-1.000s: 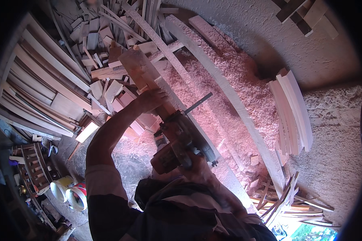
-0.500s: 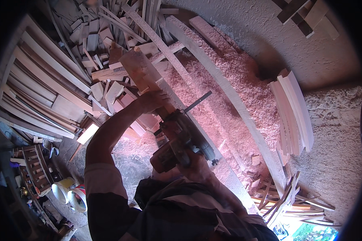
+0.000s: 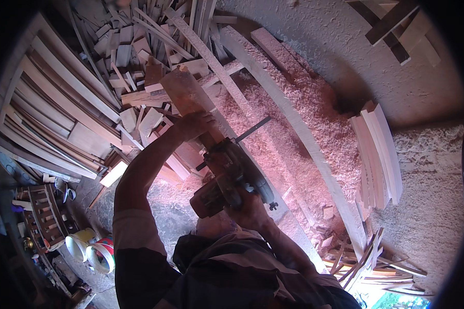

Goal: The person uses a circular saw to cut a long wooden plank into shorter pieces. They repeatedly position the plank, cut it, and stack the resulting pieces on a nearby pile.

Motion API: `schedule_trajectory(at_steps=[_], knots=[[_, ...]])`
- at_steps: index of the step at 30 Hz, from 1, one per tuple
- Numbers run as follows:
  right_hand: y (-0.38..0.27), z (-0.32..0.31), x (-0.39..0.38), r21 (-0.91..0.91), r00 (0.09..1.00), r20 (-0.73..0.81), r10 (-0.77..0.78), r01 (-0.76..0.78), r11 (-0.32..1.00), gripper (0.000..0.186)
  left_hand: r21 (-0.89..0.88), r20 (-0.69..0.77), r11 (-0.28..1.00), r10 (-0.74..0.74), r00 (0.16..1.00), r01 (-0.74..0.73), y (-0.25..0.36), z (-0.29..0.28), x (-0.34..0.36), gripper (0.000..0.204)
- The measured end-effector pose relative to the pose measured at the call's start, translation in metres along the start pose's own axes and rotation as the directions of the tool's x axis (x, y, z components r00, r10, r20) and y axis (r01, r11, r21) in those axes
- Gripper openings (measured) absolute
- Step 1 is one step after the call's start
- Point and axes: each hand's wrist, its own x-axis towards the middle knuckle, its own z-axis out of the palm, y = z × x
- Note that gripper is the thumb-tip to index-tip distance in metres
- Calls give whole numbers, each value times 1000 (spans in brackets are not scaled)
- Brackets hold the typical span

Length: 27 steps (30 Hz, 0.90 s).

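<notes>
My right hand [image 3: 248, 208] is wrapped round the rear handle of a portable power saw [image 3: 232, 177], which looks like a circular saw. A thin metal guide bar [image 3: 253, 129] sticks out across its front. Under the saw, a long wooden board [image 3: 179, 91] slants from the upper left down toward my body. Ahead of the saw, my left hand [image 3: 195, 125] grips the board, with its fingers laid over the top face. The saw hides the blade and the wood beneath it.
Right of the board, a long curved plank [image 3: 294, 121] lies over a heap of pinkish shavings [image 3: 325, 129]. More curved pieces [image 3: 379, 154] lean by the wall. Offcuts [image 3: 123, 51] pile up at the far left, beside stacked curved slats [image 3: 67, 98]. Two buckets [image 3: 100, 256] stand lower left.
The view has shifted slightly. Saw and left hand sit a little farther up along the board, toward its far end. Both hands keep their holds.
</notes>
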Motion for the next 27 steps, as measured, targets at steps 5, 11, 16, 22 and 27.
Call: schedule_trajectory(at_steps=[5,11,16,22,27], knots=[[-7,6,19,24,998,-27,-59,59,998,54,-26,-118,974,-226,967,225,3,-8,-22,94],[-16,10,43,-16,1000,0,-30,30,999,54,-862,-63,185,-963,262,471,113,4,-106,62],[-26,12,61,40,998,-8,-66,67,997,55,-799,559,-592,-796,233,-105,226,-17,-138,47],[-35,15,84,43,996,-16,-84,85,996,58,-740,479,-528,-849,224,-418,233,-46,-95,47],[-44,21,102,13,998,-9,-57,57,998,59,-667,411,-462,-883,229,-584,211,-47,-89,60]])
